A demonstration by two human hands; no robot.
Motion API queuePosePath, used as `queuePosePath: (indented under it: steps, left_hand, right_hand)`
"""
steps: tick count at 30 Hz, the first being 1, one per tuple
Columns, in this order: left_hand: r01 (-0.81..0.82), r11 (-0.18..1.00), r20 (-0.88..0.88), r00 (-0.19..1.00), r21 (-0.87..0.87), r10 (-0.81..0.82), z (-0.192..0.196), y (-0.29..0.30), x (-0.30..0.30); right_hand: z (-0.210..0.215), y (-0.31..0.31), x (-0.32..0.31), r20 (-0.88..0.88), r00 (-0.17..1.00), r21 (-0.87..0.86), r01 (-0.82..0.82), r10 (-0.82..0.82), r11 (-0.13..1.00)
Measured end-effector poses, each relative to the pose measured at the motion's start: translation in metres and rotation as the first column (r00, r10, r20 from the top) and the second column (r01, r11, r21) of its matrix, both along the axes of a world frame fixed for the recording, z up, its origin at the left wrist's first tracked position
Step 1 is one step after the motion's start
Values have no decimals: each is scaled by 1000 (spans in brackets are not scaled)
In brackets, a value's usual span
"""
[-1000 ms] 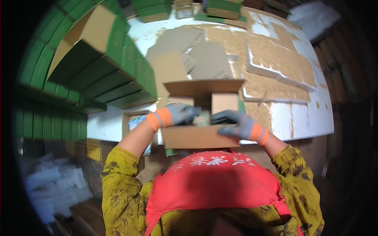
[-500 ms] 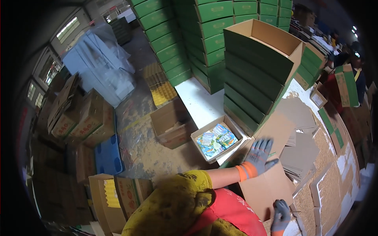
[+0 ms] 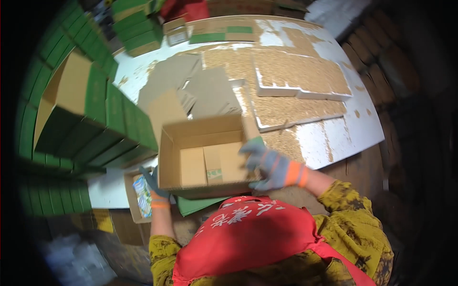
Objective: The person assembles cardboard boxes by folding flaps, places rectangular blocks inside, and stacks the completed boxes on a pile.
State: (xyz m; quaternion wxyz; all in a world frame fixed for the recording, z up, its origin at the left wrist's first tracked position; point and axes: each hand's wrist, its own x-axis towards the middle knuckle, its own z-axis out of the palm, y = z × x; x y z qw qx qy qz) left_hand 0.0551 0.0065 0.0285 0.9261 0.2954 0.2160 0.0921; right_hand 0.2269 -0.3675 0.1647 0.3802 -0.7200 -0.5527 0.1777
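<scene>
One open cardboard box (image 3: 192,164) stands in front of the person, near the edge of the white surface (image 3: 343,138), mouth upward and its base lined with folded panels, one bearing a green mark. Half a second ago the view was turned to the left and the left hand lay flat on a broad brown panel; now the view is back on the surface and the box interior is exposed from above. In this inspector's judgement, the walls and base are formed and the inside is accessible. The left hand (image 3: 155,183) is at the box's left wall, thumb and fingers apart, appearing to rest against the outside without clamping. The right hand (image 3: 272,164) is at the right wall, blurred, fingers and thumb apart; contact cannot be confirmed. A green panel (image 3: 200,205) projects below the near side of the box. Just beside the left hand is a small carton (image 3: 138,219) holding colourful packets (image 3: 142,195). Farther out, loose cardboard sheets (image 3: 214,93) lie behind the box, white-edged trays (image 3: 300,74) spread with tan grains lie to the right, and stacked green cartons (image 3: 102,107) stand to the left.
</scene>
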Motion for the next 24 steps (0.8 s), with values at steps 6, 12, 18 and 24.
queuePosePath:
  steps: [6, 12, 18, 24]
  left_hand:
    - [253, 260, -276, 960, 932, 54, 69, -46, 24]
    - [207, 685, -441, 878, 699, 185, 18, -51, 17]
    - [168, 509, -363, 878, 844, 312, 20, -75, 35]
    - [259, 398, -399, 857, 880, 326, 21, -68, 35]
  right_hand:
    - [-25, -40, -18, -438, 899, 52, 9, 15, 999]
    - [-69, -82, 160, -195, 491, -135, 844, -849, 519]
    - [-123, -45, 254, 180, 486, -309, 853, -855, 420]
    - [-115, -81, 214, 168, 584, -248, 805, -794, 540]
